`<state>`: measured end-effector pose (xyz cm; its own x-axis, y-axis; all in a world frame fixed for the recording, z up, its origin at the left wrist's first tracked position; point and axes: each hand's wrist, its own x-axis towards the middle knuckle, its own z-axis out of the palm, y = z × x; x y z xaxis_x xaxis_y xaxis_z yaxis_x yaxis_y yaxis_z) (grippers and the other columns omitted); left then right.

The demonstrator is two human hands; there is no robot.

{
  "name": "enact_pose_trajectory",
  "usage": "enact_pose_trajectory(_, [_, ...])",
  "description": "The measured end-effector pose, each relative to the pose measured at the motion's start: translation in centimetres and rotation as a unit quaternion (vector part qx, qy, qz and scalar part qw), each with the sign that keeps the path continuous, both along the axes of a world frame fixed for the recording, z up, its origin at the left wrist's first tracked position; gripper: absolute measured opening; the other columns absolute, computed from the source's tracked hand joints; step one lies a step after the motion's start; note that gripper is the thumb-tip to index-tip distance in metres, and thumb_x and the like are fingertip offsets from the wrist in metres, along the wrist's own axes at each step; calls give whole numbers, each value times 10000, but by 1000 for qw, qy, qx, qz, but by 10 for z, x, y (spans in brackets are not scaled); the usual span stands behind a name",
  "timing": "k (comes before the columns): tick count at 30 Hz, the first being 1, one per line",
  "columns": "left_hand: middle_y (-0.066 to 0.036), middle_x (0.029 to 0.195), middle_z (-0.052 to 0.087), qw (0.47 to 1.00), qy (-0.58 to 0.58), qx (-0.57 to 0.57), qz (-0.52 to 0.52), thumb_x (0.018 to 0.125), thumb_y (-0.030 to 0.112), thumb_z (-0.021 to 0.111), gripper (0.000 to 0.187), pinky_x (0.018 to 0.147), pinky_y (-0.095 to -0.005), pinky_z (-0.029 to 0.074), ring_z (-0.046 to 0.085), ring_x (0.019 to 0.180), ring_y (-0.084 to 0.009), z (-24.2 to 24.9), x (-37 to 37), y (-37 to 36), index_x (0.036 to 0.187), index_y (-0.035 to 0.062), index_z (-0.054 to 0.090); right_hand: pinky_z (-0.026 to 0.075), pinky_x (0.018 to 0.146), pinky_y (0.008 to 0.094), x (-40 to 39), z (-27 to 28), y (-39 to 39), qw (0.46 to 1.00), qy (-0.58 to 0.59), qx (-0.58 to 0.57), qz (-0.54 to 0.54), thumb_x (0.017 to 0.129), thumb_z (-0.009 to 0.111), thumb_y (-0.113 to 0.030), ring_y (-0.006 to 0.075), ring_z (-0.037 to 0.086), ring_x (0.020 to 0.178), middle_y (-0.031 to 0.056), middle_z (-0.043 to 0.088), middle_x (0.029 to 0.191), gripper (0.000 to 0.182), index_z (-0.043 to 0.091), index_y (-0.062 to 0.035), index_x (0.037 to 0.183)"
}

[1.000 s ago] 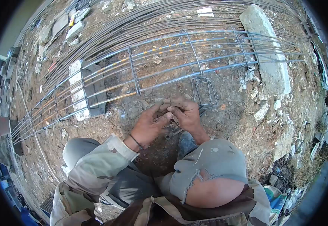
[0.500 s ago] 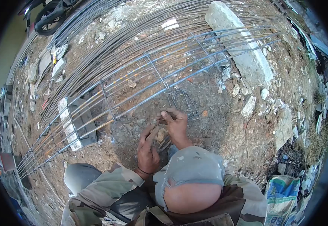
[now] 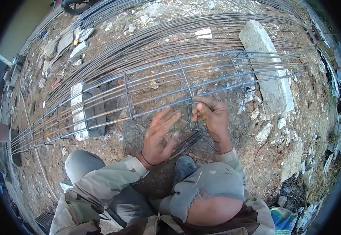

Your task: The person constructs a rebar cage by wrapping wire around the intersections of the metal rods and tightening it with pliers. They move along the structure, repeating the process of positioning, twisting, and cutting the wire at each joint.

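Note:
In front of my knees lies a long rebar cage (image 3: 155, 112), its bars held by rectangular stirrups. My left hand (image 3: 156, 137), its fingers spread and slightly blurred, is close to the cage's near bar and holds nothing I can see. To its right, my right hand (image 3: 216, 119) pinches thumb against fingers near the same bar; whatever is between them is too small to make out. Partly behind the right hand, a loose rectangular stirrup (image 3: 190, 117) lies on the ground. Dark thin rods or wires (image 3: 188, 143) lie between the hands and my foot.
A concrete block (image 3: 77, 109) supports the cage at left, a long concrete slab (image 3: 270, 74) at right. Beyond lie many loose steel rods (image 3: 139, 37). Rubble such as a stone (image 3: 263, 132) litters the dirt. A motorbike wheel (image 3: 76, 6) shows at top left.
Both hands have moved forward toward the cage and apart from each other. My left fingers have spread, while the right still pinches. The whole view has shifted somewhat.

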<state>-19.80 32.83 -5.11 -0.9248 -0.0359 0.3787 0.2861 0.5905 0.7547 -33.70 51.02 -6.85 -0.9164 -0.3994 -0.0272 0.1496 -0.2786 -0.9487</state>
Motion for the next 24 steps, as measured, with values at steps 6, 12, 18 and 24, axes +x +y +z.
enact_pose_trajectory(6, [-148,1187,731,886,-190,421,39,1013,125,653,361,877,-317,582,702,1069,-181,-28,-55,-39,1342,-21,634,525,505,285,3,-2,-49,977,-109,43,180,975,703,-99,180,703,621,109,733,815,150,736,17,1064])
enact_pose_trajectory(12, [-156,1021,754,812,-254,526,4,942,58,739,237,724,-298,634,735,857,-173,-19,-60,-62,1156,-38,704,510,509,272,23,-3,-68,981,-121,48,145,957,733,-112,165,687,615,114,740,815,170,736,43,1027])
enact_pose_trajectory(18, [-162,1022,759,875,-205,435,55,927,20,742,200,752,-300,642,754,864,-194,-10,-57,-71,1113,-46,711,492,524,242,39,-3,-74,966,-222,24,130,942,756,-138,144,650,593,98,722,789,196,732,42,1015])
enact_pose_trajectory(24, [-167,1014,766,926,-173,329,59,933,-32,704,187,767,-305,642,759,915,-196,8,-48,-73,1117,-58,716,439,493,224,37,-16,-74,946,-287,3,152,923,759,-108,109,594,555,44,667,718,147,726,21,985])
